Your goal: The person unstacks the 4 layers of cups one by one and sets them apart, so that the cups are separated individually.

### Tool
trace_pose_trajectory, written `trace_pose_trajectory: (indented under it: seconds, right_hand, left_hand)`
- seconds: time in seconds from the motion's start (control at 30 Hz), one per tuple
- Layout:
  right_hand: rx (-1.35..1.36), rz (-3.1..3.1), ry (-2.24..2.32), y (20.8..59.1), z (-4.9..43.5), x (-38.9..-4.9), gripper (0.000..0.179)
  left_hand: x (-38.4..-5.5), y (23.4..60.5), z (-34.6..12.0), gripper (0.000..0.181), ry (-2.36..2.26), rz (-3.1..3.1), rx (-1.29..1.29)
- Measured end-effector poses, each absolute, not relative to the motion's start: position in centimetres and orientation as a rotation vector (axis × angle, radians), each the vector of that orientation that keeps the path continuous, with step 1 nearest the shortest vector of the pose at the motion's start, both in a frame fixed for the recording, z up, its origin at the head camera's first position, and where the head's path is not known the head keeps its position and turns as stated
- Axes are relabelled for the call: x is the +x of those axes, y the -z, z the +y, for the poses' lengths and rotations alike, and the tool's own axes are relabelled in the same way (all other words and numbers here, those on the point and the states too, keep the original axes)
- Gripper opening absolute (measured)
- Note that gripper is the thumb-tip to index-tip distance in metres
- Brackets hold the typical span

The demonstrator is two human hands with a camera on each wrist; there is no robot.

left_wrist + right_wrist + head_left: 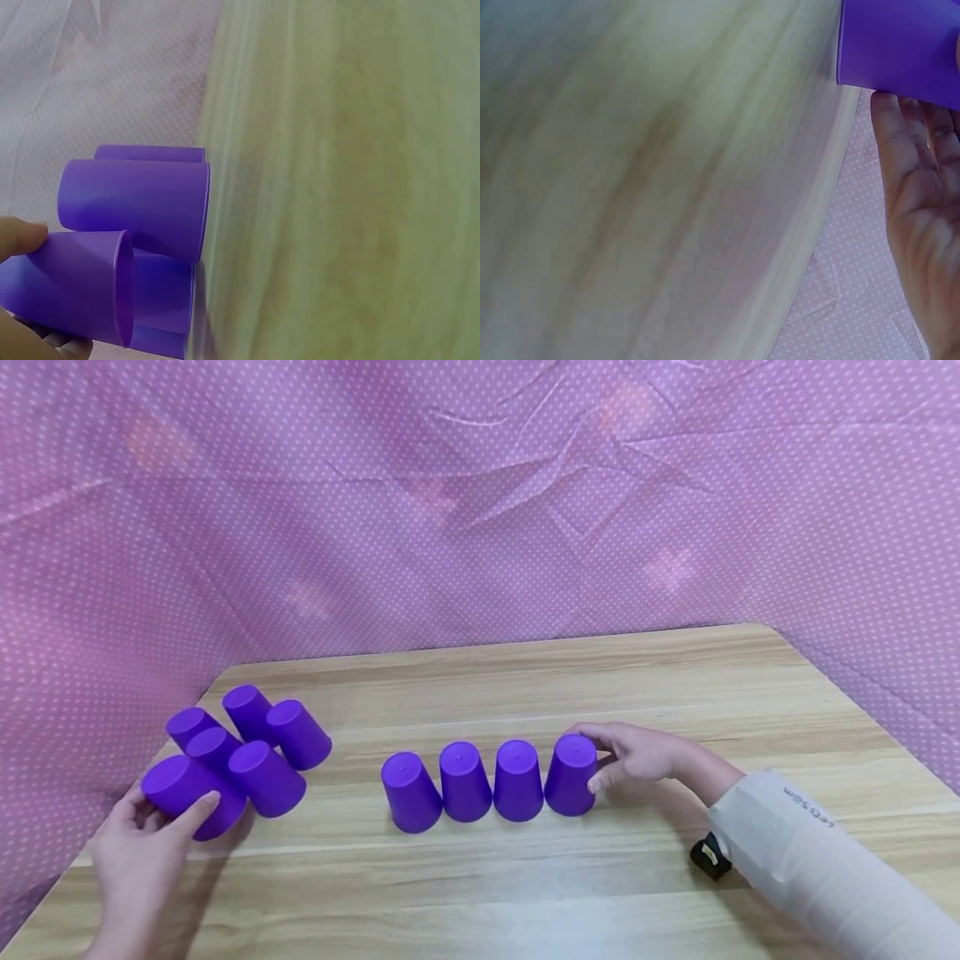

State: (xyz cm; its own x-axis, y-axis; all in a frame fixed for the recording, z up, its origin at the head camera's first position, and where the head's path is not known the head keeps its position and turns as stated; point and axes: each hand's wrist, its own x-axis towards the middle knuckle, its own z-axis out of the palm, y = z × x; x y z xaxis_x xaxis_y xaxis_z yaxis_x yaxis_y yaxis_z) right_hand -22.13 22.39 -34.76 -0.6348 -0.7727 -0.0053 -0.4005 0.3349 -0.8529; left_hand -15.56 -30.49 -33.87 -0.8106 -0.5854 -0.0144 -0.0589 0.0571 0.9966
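At the left, my left hand grips an upside-down purple cup between thumb and fingers. The left wrist view shows this cup with its rim off the tabletop, nearer than the cups standing behind it. Several more upside-down purple cups stand clustered just beyond it. In the middle, several purple cups stand upside down in a row. My right hand holds the row's rightmost cup, thumb in front and fingers behind. In the right wrist view, fingers touch that cup's side.
Everything stands on a light wood-grain table. Pink dotted cloth hangs behind and along both sides. A beige sleeve covers the right forearm, with a small black device at the wrist.
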Motion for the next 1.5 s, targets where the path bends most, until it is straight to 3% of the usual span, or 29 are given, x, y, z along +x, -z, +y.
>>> trace_pose_trajectory:
  seconds: [0.17, 0.47, 1.5]
  right_hand:
    - [-1.027, 2.181, 1.233, 34.8, 22.4, -22.1, 0.056]
    - [-1.029, 2.175, 1.243, 34.7, 22.4, -22.2, 0.055]
    - [-1.006, 2.154, 1.260, 34.9, 22.3, -22.1, 0.054]
  left_hand:
    - [-15.5, 34.4, -30.6, 0.058, 1.843, -1.950, 0.635]
    - [-16.2, 34.7, -30.4, 0.085, 1.856, -2.079, 0.743]
    - [-17.1, 36.3, -30.6, 0.089, 1.898, -2.179, 0.652]
